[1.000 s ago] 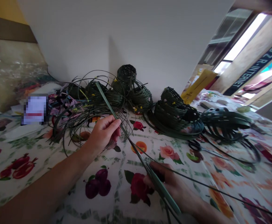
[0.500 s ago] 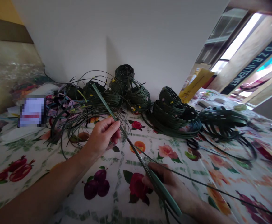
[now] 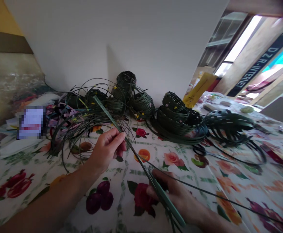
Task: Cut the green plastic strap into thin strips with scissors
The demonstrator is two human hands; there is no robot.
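Note:
A thin dark green plaited strip (image 3: pixel 105 112) runs slanting across the middle. My left hand (image 3: pixel 111 144) is closed, pinching it between thumb and fingers, and its upper end sticks out past the fist. Lower right, my right hand (image 3: pixel 169 187) is closed around the loose flat strands (image 3: pixel 164 195) at the strip's lower end; one broad face of them looks pale green. One long narrow strand (image 3: pixel 204 191) trails off to the right edge. My right fingertips are partly hidden behind the strands.
Woven dark green baskets (image 3: pixel 180 119) stand along the wall, with a tangle of thin strands (image 3: pixel 83 132) at left. Right of them lie a bundle of wide strips (image 3: pixel 230 124), scissors (image 3: pixel 200 149) and a red box (image 3: pixel 277 155). A blurred-out screen (image 3: pixel 31 123) is at far left.
The view has shifted slightly, so the background sits a little lower and further left. Both hands keep their holds, the right one now slightly further left in view.

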